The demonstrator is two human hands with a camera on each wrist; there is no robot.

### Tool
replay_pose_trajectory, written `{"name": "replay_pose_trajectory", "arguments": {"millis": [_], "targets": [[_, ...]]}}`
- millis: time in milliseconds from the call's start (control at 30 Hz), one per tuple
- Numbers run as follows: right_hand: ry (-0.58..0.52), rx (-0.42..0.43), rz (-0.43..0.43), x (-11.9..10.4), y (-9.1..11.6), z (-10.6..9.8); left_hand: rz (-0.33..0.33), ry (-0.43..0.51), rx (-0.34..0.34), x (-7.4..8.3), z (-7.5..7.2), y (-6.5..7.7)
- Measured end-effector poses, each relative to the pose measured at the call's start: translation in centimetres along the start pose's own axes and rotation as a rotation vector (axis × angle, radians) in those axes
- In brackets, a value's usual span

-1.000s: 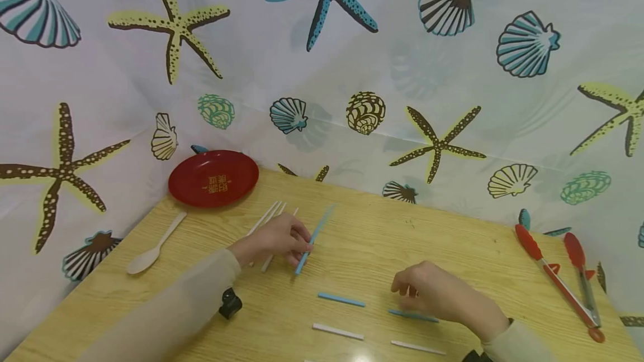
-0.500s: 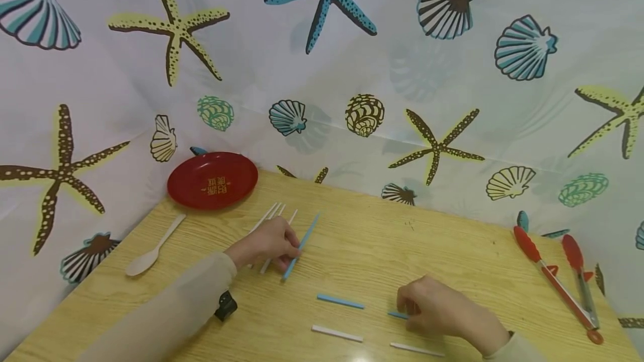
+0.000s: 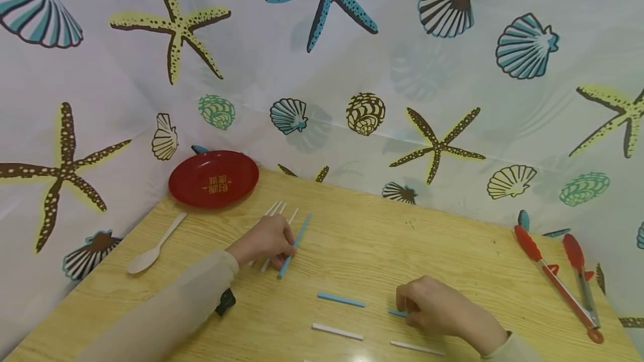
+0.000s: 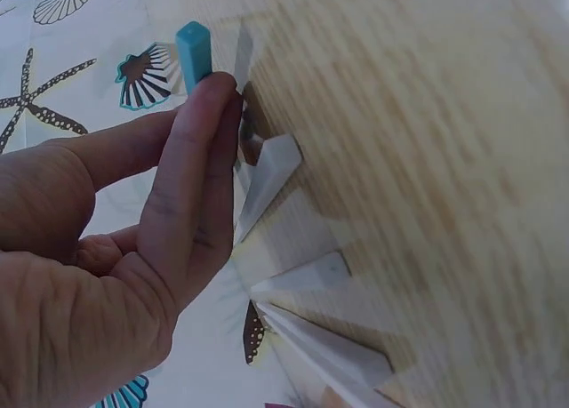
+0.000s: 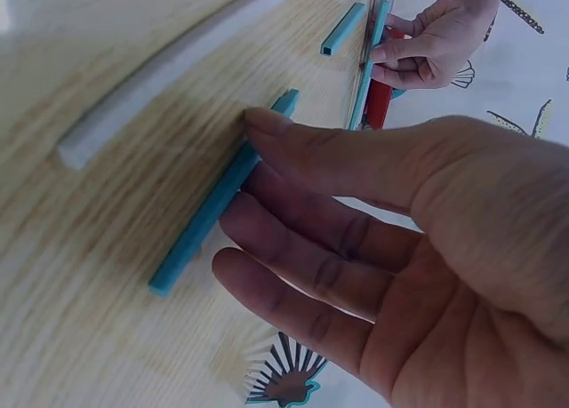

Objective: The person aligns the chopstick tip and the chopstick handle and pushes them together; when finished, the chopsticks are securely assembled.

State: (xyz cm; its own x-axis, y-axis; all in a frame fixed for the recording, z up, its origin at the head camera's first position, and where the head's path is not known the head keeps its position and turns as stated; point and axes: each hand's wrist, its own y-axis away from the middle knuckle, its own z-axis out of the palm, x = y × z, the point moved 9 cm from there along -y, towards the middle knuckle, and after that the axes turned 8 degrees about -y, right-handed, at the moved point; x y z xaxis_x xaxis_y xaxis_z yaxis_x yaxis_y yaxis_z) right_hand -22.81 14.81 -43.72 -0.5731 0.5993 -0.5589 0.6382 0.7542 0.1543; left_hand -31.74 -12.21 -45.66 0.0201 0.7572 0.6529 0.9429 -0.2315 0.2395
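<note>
In the head view my left hand pinches a long blue chopstick, tilted up and away. The left wrist view shows its squared end above the fingertips. Several white chopsticks lie fanned out on the table beside and under that hand. My right hand is low at the table, thumb and fingers pinching a short blue stick. The head view shows only that stick's left end. Left of it lies a second short blue stick. Two short white sticks lie nearer me.
A red oval plate stands at the back left, with a pale spoon in front of it. Red-tipped tongs lie at the right edge. A shell-patterned cloth hangs behind the wooden table.
My left hand has moved left with the blue chopstick, closer to the white ones. My right hand has come down onto the short blue stick and now pinches it.
</note>
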Motion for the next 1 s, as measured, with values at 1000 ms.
{"name": "replay_pose_trajectory", "arguments": {"millis": [1000], "targets": [[0.015, 0.009, -0.027, 0.0, -0.1, 0.0, 0.392, -0.434, 0.111, 8.2, 1.2, 2.9]]}}
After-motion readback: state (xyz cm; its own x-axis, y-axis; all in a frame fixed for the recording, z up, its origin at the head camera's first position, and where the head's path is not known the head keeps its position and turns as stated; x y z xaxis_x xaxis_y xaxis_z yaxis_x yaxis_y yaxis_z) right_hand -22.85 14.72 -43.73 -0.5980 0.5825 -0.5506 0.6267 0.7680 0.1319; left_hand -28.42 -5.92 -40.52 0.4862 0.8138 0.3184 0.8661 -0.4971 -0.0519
